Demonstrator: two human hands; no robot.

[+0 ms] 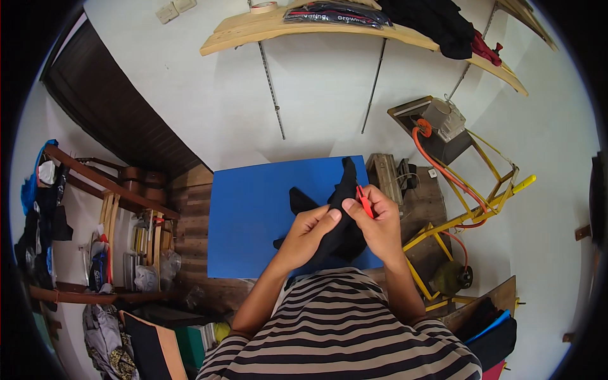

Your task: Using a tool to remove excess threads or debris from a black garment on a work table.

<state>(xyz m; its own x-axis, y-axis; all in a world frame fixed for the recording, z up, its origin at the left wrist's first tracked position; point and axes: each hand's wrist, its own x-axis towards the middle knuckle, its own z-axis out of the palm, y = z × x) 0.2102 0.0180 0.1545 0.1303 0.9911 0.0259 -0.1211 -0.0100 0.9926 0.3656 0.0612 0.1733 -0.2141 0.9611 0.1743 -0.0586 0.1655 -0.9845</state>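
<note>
A piece of black cloth (pixel 347 190) is held up in front of me, above the blue tabletop (pixel 244 218). My left hand (pixel 308 234) is closed on its left side, thumb on top. My right hand (pixel 378 218) pinches the same cloth between thumb and fingers. Tucked in that hand is a small red tool (pixel 365 201) that looks like thread snips; its tip lies against the cloth's right edge. The cloth's lower folds hang onto the table near my striped shirt, and dark flaps of it stick out past my left hand. Fingers under the cloth are hidden.
Behind the table is a white wall with a wooden shelf (pixel 247 35) holding folded clothes. A yellow metal frame (pixel 437 231) with an orange hose (pixel 453 179) and a gas cylinder (pixel 448 278) stands at the right. At the left is a brown rack (pixel 114 183) with clothes and books.
</note>
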